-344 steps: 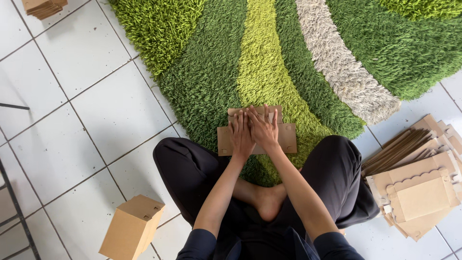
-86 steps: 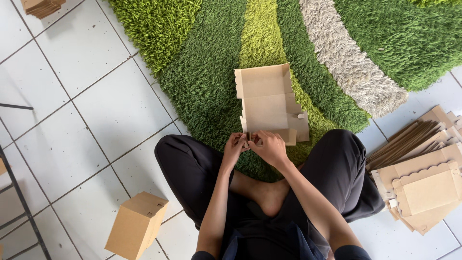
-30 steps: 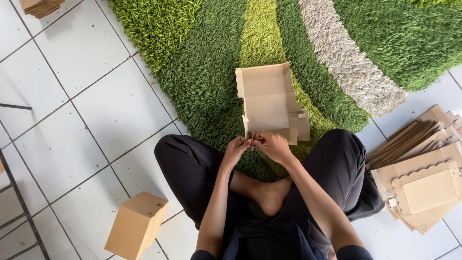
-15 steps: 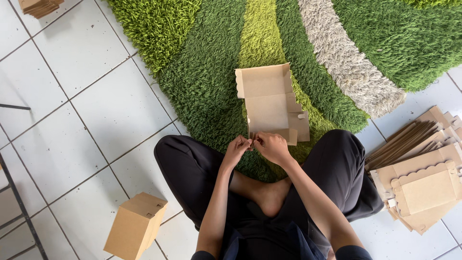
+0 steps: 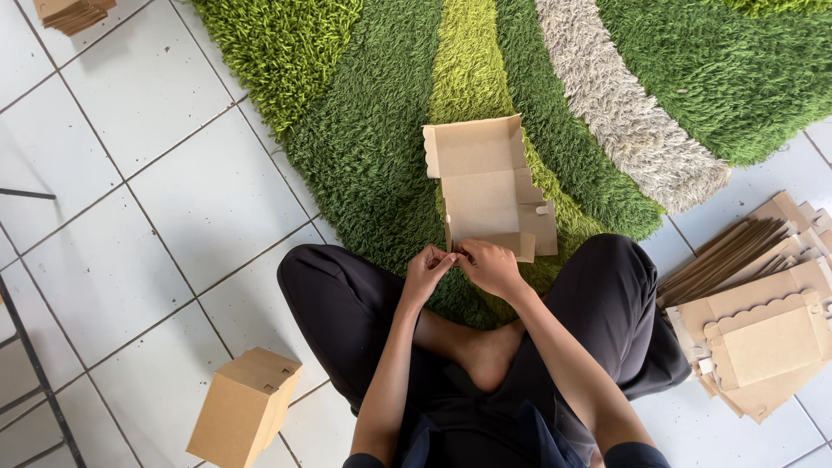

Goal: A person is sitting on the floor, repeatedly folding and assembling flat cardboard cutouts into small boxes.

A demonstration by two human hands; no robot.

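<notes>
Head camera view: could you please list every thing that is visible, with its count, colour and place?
half-folded box: one, brown cardboard, open on the rug in front of the person
rug: one, shaggy, green stripes with one beige stripe, upper middle
closed box: one, brown, on the tiles at lower left
flat cardboard sheets: a pile, count unclear, brown, on the tiles at right
cardboard stack: one, brown, top left corner, partly cut off
metal frame: dark bars, left edge
floor: white tiles
legs: two, crossed, black trousers
left hand: at the near edge of the half-folded box
right hand: at the same edge
</notes>
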